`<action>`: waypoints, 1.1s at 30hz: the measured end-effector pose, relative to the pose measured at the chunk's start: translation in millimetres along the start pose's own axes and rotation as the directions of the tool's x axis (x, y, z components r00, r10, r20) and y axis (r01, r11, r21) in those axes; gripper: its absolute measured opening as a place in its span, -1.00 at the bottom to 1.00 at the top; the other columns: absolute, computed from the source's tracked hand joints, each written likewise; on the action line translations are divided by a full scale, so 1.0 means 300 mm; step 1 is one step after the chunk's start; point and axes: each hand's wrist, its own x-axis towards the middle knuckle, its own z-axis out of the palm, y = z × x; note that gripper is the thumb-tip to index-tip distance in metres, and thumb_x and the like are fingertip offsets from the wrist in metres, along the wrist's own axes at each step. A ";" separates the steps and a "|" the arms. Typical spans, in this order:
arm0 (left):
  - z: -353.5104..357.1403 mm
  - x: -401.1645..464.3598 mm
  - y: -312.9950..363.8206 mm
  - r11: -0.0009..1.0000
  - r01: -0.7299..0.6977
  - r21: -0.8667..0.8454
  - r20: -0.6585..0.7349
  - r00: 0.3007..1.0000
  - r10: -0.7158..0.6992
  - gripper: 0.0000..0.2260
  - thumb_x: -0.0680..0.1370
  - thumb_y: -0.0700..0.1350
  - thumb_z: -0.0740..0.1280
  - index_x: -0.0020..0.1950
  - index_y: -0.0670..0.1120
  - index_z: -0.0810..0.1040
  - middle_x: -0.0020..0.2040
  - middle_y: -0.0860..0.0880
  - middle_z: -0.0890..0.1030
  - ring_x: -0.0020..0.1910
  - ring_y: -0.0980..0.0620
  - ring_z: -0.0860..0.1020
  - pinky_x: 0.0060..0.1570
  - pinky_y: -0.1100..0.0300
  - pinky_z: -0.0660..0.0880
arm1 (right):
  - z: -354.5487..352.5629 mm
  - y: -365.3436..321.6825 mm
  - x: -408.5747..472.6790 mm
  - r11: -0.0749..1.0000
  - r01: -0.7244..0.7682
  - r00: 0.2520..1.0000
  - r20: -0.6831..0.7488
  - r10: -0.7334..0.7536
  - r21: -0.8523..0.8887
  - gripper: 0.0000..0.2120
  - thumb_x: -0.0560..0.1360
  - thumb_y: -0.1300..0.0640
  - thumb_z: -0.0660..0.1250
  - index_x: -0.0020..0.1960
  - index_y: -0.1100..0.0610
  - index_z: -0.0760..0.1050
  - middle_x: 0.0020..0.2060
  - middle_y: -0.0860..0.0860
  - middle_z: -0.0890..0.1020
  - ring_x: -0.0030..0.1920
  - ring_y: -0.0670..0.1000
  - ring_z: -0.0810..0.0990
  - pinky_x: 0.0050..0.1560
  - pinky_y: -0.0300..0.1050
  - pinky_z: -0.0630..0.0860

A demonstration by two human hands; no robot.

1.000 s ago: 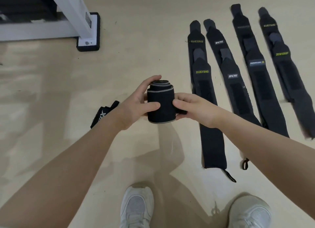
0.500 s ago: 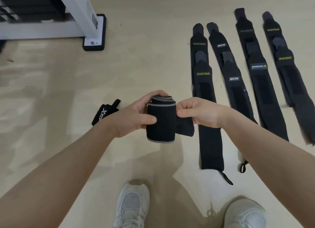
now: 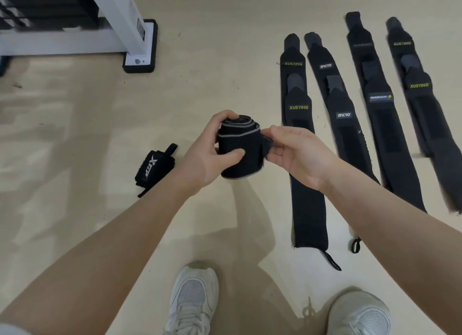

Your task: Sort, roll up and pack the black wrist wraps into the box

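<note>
I hold a rolled black wrist wrap with grey edging [image 3: 238,150] upright above the floor. My left hand [image 3: 207,154] grips the roll, thumb across its front and fingers behind. My right hand [image 3: 297,157] pinches the wrap's loose tail end at the roll's right side. Several black wrist wraps lie flat in a row on the floor to the right, among them a XUEYING wrap [image 3: 298,139] and a wrap with a white label [image 3: 346,129]. A small rolled wrap with white lettering [image 3: 155,168] lies on the floor to the left. No box is in view.
A white machine frame with a black-edged foot [image 3: 141,47] stands at the upper left. My two white shoes [image 3: 193,299] [image 3: 358,312] are at the bottom of the view. Bare beige floor [image 3: 75,134] lies left of my hands.
My right hand drew the tail out to the right, then brought it back against the roll. The roll is tilted slightly, and the view has shifted a little.
</note>
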 end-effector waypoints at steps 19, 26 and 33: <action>-0.088 -0.038 -0.118 0.772 0.419 -0.478 -0.266 0.768 -0.582 -0.87 0.46 -0.18 0.45 -0.05 -0.15 0.57 -0.17 -0.08 0.65 -0.33 0.11 0.64 -0.33 0.21 0.59 | 0.311 0.218 0.177 0.188 -0.026 0.985 -0.057 -0.162 -0.982 -0.41 0.34 -0.07 0.43 0.27 0.12 0.32 0.09 0.03 0.54 0.04 0.09 0.55 0.00 -0.03 0.45; -0.239 -0.097 -0.243 0.879 0.472 -0.061 -0.330 0.822 -0.464 -0.82 0.56 0.06 0.27 0.04 0.01 0.56 -0.02 0.11 0.58 -0.05 0.20 0.51 -0.12 0.32 0.35 | 0.300 0.281 0.282 0.431 -0.198 0.942 -0.292 -0.164 -0.880 -0.65 0.38 0.12 0.43 0.11 0.11 0.42 -0.04 0.05 0.61 -0.05 0.12 0.58 -0.09 0.04 0.55; -0.438 -0.042 -0.463 0.536 0.657 0.530 -0.475 0.754 -0.454 -0.32 0.48 0.00 0.36 0.51 0.05 0.10 0.41 -0.16 0.25 0.33 -0.24 0.31 0.32 -0.02 0.29 | 0.297 0.392 0.439 0.584 -0.375 0.875 -0.482 -0.033 -0.720 -0.61 0.44 0.06 0.41 0.16 0.22 0.40 -0.01 0.09 0.55 -0.07 0.09 0.51 -0.07 0.01 0.52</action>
